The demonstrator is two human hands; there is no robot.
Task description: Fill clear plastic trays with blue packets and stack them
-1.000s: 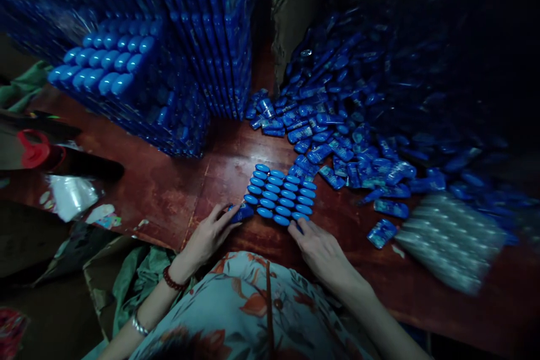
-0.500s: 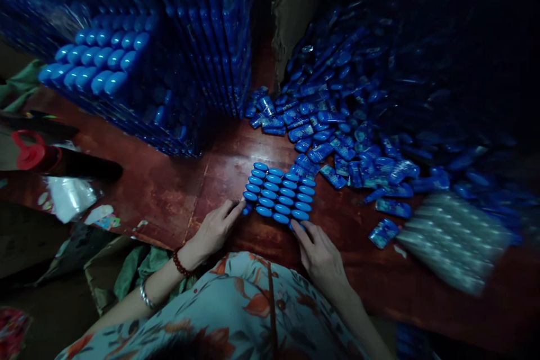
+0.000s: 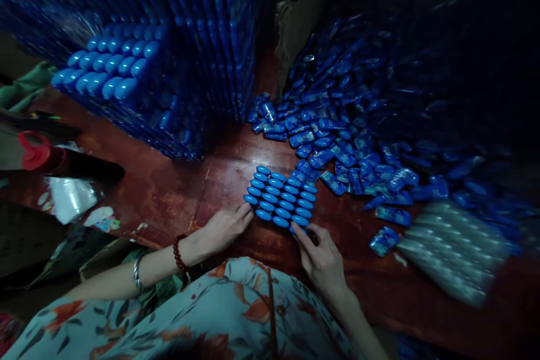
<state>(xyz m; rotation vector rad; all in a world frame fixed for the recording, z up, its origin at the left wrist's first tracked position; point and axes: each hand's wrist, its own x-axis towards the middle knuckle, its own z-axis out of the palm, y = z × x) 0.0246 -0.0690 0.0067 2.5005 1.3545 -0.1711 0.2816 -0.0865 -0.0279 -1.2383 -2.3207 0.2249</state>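
Note:
Rows of small blue bottles (image 3: 280, 198) stand packed together in a block on the red-brown table (image 3: 169, 202), their rounded ends facing up. At the block's left front corner is my left hand (image 3: 230, 226), its fingers close together against the edge; what they hold, if anything, is hidden. My right hand (image 3: 321, 250) pinches at the front right corner, thumb and fingers on a blue bottle there. Just behind the block, loose blue bottles (image 3: 320, 157) with printed labels lie in a spread heap.
Tall stacks of wrapped blue bottles (image 3: 164, 107) rise at the back left. A dark bottle with a red lid (image 3: 37, 157) lies at the left. A torn cardboard box (image 3: 295, 28) stands behind, and a clear ribbed pack (image 3: 455, 253) lies at the right.
My left hand has shifted slightly right along the block's corner, and the small blue piece by its fingertips no longer shows. My right hand stays at its corner. The view has moved a little.

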